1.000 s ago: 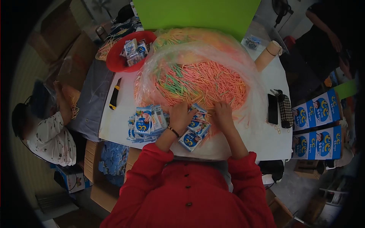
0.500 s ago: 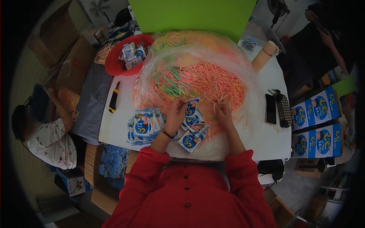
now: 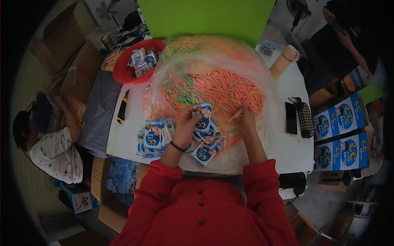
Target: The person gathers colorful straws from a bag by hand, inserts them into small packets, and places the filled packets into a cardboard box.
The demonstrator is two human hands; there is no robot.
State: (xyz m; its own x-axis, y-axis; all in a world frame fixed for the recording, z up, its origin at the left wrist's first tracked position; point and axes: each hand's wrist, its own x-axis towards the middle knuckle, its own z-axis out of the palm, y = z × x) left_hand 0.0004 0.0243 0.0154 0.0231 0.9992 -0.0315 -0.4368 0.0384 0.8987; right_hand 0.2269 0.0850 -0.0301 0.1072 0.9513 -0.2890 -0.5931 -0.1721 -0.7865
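My left hand (image 3: 185,125) grips a small blue-and-white printed packet (image 3: 202,115) by its left side, thumb on its face. Pinched in my right hand (image 3: 248,119) are a few thin pale sticks (image 3: 237,115); their exact number cannot be made out. Both hands are over the near edge of a large clear plastic bag (image 3: 271,88), which lies open around a heap of thin pink, orange and green sticks (image 3: 217,84). Beneath and beside my left hand lie more packets (image 3: 204,153), some with sticks on them. Another pile of packets (image 3: 153,135) sits to its left.
A red bowl (image 3: 119,74) of packets stands at the back left, near a yellow-black utility knife (image 3: 122,107). On the right are a phone (image 3: 291,118), a patterned pouch (image 3: 305,119) and a tan bottle (image 3: 284,61). Two other people are at the sides; printed boxes (image 3: 342,151) stand right.
My left hand has shifted slightly left, and the packet's printed face now shows more fully. My right hand has moved a little right, with the sticks still pinched.
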